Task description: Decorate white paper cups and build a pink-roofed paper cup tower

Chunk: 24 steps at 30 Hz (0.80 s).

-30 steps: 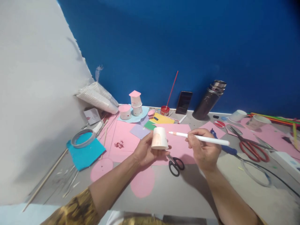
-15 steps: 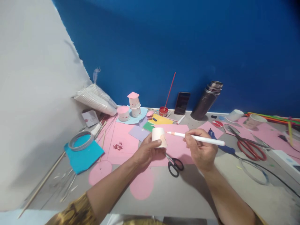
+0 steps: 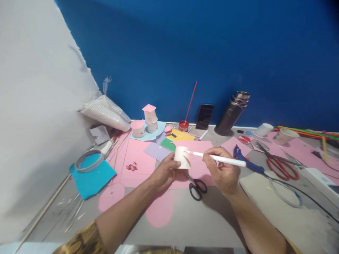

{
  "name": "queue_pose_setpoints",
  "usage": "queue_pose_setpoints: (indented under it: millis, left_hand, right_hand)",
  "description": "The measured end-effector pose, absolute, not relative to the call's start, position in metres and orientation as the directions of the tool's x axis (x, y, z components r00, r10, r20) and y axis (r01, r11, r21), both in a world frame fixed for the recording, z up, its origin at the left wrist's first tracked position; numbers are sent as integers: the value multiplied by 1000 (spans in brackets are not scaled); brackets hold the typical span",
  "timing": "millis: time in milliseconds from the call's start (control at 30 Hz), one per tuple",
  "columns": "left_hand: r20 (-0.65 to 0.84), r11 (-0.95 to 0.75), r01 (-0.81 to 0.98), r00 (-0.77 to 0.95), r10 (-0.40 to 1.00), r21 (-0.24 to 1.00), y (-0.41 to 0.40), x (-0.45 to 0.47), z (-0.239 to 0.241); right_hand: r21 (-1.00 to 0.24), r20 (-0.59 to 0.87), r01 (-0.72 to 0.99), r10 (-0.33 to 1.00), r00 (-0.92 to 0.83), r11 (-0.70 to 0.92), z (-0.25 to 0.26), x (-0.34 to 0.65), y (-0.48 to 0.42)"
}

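My left hand (image 3: 167,171) grips a small white paper cup (image 3: 181,157) by its lower left side, the wide rim facing down. In my right hand (image 3: 222,170) is a white marker pen (image 3: 225,159) with a pale orange tip, pointing left. The tip is at the cup's upper side and seems to touch it. Below the cup lie black-handled scissors (image 3: 197,188), their blades partly hidden near my left hand. Pink paper (image 3: 200,168) spreads under and behind the cup.
Decorated cups with pink tops (image 3: 150,115) stand at the back. Beside them are a phone (image 3: 204,116) and a dark flask (image 3: 231,114). A blue glue gun (image 3: 246,161) and red-handled scissors (image 3: 282,167) lie on the right. Left is a tape roll (image 3: 89,161) on blue paper.
The marker has moved left, bringing its tip from beside the cup onto it. The cup has shifted slightly right and down in view.
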State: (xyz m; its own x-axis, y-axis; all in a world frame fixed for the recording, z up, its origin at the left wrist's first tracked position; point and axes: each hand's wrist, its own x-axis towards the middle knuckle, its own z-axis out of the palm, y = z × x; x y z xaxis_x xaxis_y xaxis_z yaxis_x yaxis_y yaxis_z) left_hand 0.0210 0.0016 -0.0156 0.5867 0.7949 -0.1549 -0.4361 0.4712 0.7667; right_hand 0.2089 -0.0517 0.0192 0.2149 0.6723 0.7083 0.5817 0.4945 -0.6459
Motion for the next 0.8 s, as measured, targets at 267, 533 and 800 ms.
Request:
queue_pose_setpoints:
  millis: [267, 533, 800]
  left_hand:
    - [-172, 458, -390, 582, 795, 799, 0, 21, -13]
    - [-177, 462, -409, 568, 804, 787, -1, 22, -15]
    - [-175, 441, -401, 548, 818, 803, 0, 22, -18]
  right_hand:
    - [-493, 781, 677, 620, 69, 546, 28, 202, -53]
    - [-468, 784, 700, 619, 46, 540, 26, 201, -51]
    - [-508, 790, 667, 604, 108, 544, 26, 206, -52]
